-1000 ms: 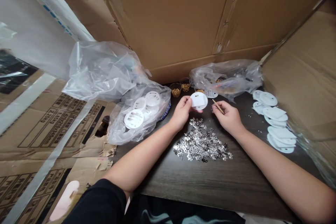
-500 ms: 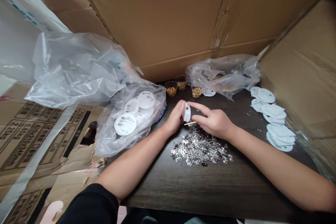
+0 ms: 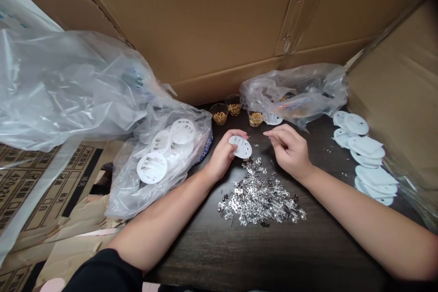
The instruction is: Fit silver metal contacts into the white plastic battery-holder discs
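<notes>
My left hand (image 3: 221, 154) is closed on the edge of a white round plastic disc (image 3: 241, 147) with slots and small holes. The disc is tilted, its slotted face turned up toward me. A hand's width to the right, my right hand (image 3: 290, 151) is closed around a thin wooden stick (image 3: 281, 140), only part of which shows between the fingers. Its thumb and index finger are pinched together; anything small at their tips is too fine to make out. Below both hands a pile of small silver metal clips (image 3: 263, 198) is spread on the dark table (image 3: 219, 248).
Small clear cups of brass-coloured pieces (image 3: 219, 118) stand at the back. A clear plastic bag (image 3: 119, 182) with several white discs lies left, another bag (image 3: 308, 86) back right. White discs (image 3: 371, 150) are stacked at the right. Cardboard walls (image 3: 205, 18) enclose the table.
My right hand has drawn away from the disc to the right. The disc has turned from nearly edge-on to showing its slotted face. The view has shifted slightly.
</notes>
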`<action>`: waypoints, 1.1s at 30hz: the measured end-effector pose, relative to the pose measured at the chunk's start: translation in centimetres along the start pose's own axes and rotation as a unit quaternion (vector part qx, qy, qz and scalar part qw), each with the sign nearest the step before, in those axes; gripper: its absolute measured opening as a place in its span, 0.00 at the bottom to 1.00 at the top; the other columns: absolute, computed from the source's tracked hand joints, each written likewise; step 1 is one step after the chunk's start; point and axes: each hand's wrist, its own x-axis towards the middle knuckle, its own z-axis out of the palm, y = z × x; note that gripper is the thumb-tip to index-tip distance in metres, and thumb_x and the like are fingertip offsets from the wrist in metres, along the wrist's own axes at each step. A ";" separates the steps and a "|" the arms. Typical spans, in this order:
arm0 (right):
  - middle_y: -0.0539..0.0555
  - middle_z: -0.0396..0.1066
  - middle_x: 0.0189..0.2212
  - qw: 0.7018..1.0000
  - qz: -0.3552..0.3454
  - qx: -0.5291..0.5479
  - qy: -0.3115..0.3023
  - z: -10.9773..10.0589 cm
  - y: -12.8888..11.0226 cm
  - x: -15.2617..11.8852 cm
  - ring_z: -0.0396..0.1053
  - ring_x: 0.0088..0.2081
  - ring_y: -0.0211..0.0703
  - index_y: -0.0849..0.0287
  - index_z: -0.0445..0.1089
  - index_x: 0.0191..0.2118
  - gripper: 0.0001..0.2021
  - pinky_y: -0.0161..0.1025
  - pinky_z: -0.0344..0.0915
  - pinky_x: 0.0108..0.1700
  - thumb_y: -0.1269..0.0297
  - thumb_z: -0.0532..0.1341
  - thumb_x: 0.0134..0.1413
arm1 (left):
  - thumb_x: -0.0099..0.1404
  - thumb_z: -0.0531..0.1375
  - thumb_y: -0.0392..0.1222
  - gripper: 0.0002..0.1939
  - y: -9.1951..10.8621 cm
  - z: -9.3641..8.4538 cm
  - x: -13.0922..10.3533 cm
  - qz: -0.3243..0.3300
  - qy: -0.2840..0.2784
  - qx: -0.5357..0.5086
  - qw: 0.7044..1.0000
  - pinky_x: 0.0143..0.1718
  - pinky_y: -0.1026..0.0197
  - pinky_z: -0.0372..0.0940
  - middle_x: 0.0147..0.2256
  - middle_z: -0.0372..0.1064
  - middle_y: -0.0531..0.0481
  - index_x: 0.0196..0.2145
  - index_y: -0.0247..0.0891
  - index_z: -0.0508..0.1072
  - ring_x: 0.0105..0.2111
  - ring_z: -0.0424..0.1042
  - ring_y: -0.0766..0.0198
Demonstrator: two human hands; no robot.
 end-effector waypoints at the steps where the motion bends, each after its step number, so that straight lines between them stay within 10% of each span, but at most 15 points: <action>1: 0.57 0.76 0.38 1.000 0.004 0.002 -0.003 0.0 -0.1 0.1 0.76 0.38 0.45 0.55 0.77 0.46 0.10 0.45 0.75 0.40 0.69 0.58 0.68 | 0.57 0.62 0.41 0.19 -0.1 0.0 0.0 -0.011 -0.004 0.004 1.000 0.37 0.61 0.70 0.49 0.72 0.46 0.48 0.40 0.74 0.40 0.71 0.62; 7: 0.54 0.81 0.38 0.999 0.044 0.004 0.000 0.3 0.3 -0.5 0.78 0.33 0.42 0.55 0.76 0.48 0.07 0.43 0.75 0.37 0.64 0.63 0.67 | 0.61 0.65 0.38 0.22 -0.7 -0.3 0.2 0.003 -0.021 0.079 0.997 0.48 0.60 0.70 0.57 0.74 0.46 0.54 0.41 0.75 0.50 0.74 0.59; 14: 0.55 0.83 0.46 0.987 0.077 0.140 0.007 0.9 0.4 -1.0 0.82 0.48 0.44 0.53 0.70 0.55 0.12 0.43 0.79 0.50 0.68 0.62 0.68 | 0.71 0.62 0.50 0.22 -1.0 0.0 0.0 -0.037 -0.047 0.008 0.998 0.33 0.58 0.76 0.51 0.78 0.40 0.57 0.40 0.65 0.32 0.80 0.61; 26: 0.53 0.82 0.39 0.995 0.050 0.088 -0.012 0.3 -1.1 -0.4 0.79 0.40 0.41 0.55 0.79 0.43 0.07 0.41 0.75 0.44 0.70 0.62 0.67 | 0.73 0.57 0.60 0.21 -0.9 0.5 -0.2 -0.033 -0.065 0.061 0.995 0.16 0.69 0.67 0.29 0.74 0.52 0.45 0.38 0.67 0.21 0.76 0.67; 33: 0.50 0.78 0.35 0.980 0.147 0.138 0.001 0.8 -0.2 -1.2 0.78 0.34 0.41 0.52 0.77 0.48 0.08 0.40 0.72 0.35 0.66 0.65 0.65 | 0.68 0.60 0.55 0.19 -1.0 -0.1 0.3 -0.023 -0.061 0.008 0.998 0.16 0.69 0.67 0.35 0.75 0.50 0.49 0.39 0.68 0.25 0.78 0.64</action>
